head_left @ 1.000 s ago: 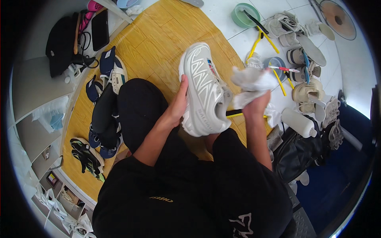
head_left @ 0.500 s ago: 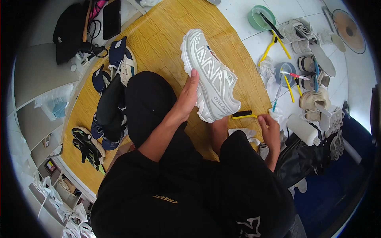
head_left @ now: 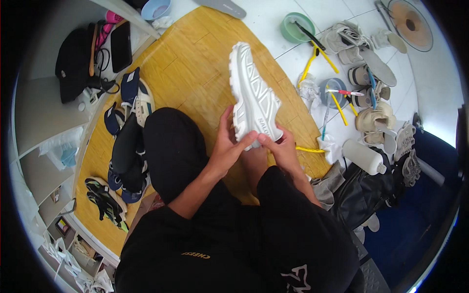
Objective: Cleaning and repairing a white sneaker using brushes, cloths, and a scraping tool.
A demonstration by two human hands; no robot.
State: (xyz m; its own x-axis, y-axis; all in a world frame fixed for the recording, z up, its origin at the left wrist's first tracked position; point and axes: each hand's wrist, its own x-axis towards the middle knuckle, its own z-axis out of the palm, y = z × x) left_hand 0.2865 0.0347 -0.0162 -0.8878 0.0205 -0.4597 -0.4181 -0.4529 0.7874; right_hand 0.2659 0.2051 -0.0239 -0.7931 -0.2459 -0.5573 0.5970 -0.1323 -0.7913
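Note:
A white sneaker [head_left: 251,88] stands toe-away in the middle of the view, side-on, with its chunky sole to the left. My left hand [head_left: 227,146] grips its heel end from the left, thumb pressed on the lower sole. From the right, my right hand [head_left: 278,149] holds the same heel, its thumb on the side panel. Both hands are over my bare foot [head_left: 256,173]. Just right of my right hand lies a yellow-handled brush [head_left: 308,149], partly hidden.
Dark sneakers [head_left: 134,166] line the wooden mat [head_left: 185,58] at left, beside shelves [head_left: 44,161]. On white tiles at right are a green bowl [head_left: 293,31], a blue cup [head_left: 330,88], yellow brushes [head_left: 308,66], several pale shoes [head_left: 373,119], a white bottle [head_left: 361,155] and a black bag [head_left: 366,190].
The white cloth left my right hand, which went down to the yellow brush and has now moved left onto the shoe. The shoe has turned more onto its side between both hands.

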